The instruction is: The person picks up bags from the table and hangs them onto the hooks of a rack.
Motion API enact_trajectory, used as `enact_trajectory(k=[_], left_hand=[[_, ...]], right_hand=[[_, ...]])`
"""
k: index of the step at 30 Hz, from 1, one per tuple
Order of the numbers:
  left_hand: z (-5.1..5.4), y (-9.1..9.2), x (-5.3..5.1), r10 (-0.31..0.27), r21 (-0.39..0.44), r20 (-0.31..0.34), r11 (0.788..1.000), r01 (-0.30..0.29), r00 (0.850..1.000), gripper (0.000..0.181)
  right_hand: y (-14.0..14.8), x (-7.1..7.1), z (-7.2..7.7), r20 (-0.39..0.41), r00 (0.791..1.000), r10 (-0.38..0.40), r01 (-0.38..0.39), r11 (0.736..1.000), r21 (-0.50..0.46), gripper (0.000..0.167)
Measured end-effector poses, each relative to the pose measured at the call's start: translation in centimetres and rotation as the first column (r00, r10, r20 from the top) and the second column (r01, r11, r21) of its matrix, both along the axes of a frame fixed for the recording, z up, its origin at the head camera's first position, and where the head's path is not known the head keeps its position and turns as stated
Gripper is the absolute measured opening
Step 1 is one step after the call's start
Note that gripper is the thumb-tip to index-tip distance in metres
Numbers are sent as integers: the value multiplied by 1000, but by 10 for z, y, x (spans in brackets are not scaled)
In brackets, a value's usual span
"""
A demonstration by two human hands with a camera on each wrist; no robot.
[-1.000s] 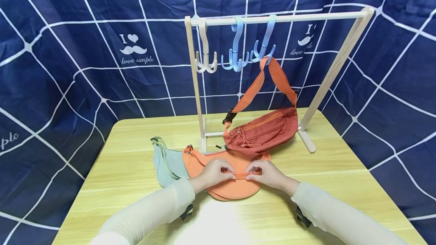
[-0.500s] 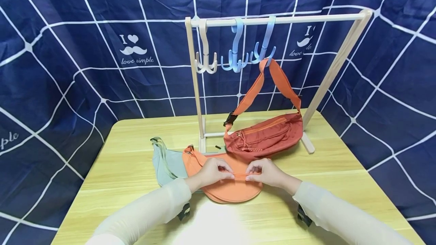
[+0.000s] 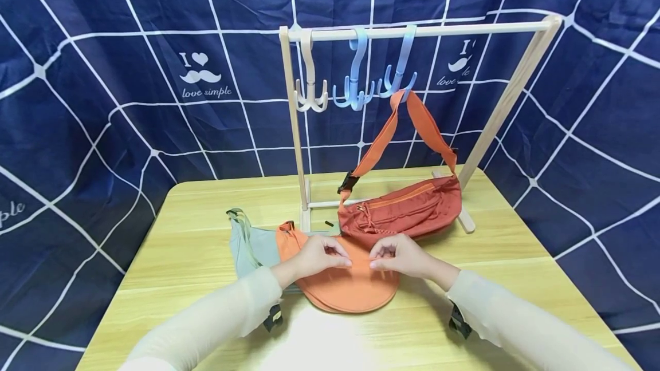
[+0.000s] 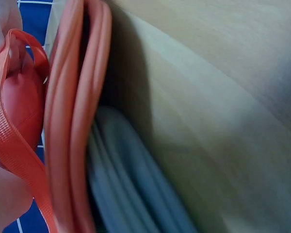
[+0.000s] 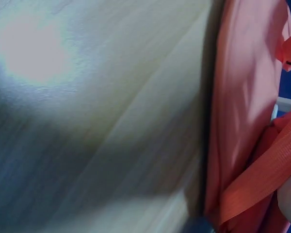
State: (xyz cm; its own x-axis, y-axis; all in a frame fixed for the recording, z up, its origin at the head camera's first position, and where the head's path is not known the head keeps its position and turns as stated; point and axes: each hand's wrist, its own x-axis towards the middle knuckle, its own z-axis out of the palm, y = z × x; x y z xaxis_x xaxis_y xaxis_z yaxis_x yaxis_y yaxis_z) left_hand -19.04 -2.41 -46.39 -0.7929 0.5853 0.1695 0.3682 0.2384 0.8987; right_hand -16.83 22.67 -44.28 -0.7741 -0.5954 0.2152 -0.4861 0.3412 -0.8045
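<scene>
We find both hands near the centre of the head view, just below the middle of the frame, facing each other with a gap between. The left hand [image 3: 313,256] has its fingers bent in toward the thumb, nearly closed, pinching an orange strap [image 4: 17,148]. The right hand [image 3: 404,256] mirrors it, fingers curled, gripping the same strap (orange on orange from above; both wrist views show it far better). Under the hands, at lower centre, the orange bag [image 3: 345,293] lies on the table [image 3: 191,210], its rounded edge toward the bottom of the frame. A pale green bag [image 3: 255,248] lies partly beneath it, showing to the left.

At centre right, we note a red bag [image 3: 404,210] slung by its own orange band [image 3: 378,142] from the rightmost blue hook [image 3: 402,67]. Its underside overlaps the orange bag's upper edge in the frame; whether they touch, we cannot tell. Another blue hook [image 3: 356,67] and a cream hook [image 3: 311,99] share the wooden rack [image 3: 509,96]. A navy curtain [image 3: 129,147] with white lines fills the background.
</scene>
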Motion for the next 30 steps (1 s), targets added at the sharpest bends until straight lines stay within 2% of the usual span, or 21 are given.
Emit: enact_trajectory(k=[4, 10, 12, 17, 20, 25, 30], left_hand=[[8, -2, -1, -8, -1, 14, 1000, 8, 1000, 8], [21, -5, -4, -10, 10, 16, 1000, 9, 1000, 9], [26, -6, -5, -8, 20, 5, 1000, 8, 1000, 9], [38, -8, -7, 4, 39, -35, 999, -3, 999, 8], [48, -9, -8, 19, 31, -49, 999, -18, 999, 7], [61, -10, -12, 38, 52, -34, 998, -36, 999, 7], [74, -12, -16, 24, 102, -42, 995, -19, 999, 7]], right_hand=[[1, -3, 4, -1, 1000, -8, 8, 1000, 17, 9], [-5, 3, 35, 42, 999, -6, 6, 1000, -2, 8], [-7, 4, 44, 32, 999, -6, 6, 1000, 2, 7], [-5, -5, 44, 21, 999, -33, 32, 999, 34, 7], [-3, -11, 44, 46, 998, -53, 51, 998, 32, 8], [-6, -12, 60, 76, 994, -75, 74, 997, 13, 8], [-11, -13, 78, 23, 994, -107, 105, 993, 50, 4]])
